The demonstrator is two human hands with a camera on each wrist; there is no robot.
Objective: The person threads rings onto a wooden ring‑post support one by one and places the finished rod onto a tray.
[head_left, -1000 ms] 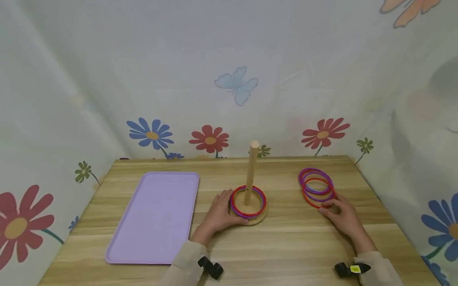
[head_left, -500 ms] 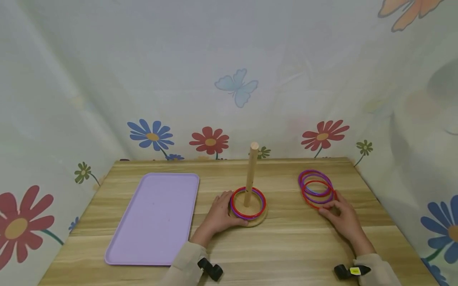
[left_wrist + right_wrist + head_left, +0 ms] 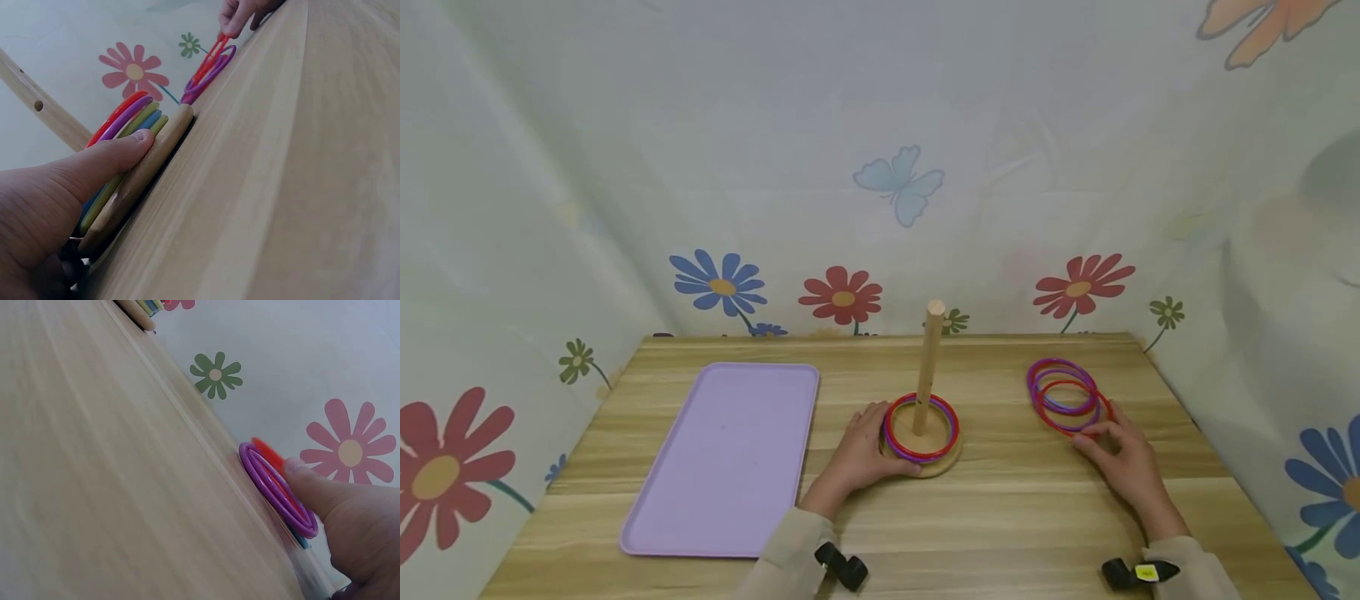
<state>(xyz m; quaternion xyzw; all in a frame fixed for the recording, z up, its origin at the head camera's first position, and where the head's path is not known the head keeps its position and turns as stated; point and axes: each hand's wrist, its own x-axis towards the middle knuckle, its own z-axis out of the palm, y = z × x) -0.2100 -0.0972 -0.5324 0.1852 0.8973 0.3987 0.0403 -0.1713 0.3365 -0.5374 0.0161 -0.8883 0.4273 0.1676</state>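
Note:
In the head view, my left hand grips the left side of a wooden ring stand, its upright peg rising from a round base. My left thumb presses on the base's edge in the left wrist view. A stack of thin rings lies around the peg there: a red ring on top, a purple ring beneath, then yellow-green and blue ones. To the right, my right hand pinches a loose red ring, which overlaps several purple and other rings in a loose pile.
A flat lilac tray lies on the left of the wood-grain table. Behind and at both sides hangs a pale curtain printed with flowers and butterflies. Bare tabletop lies between the stand and the loose rings.
The red ring in my right hand has shifted slightly to the right over the pile. My left hand stays on the stand, and the rest keeps its place.

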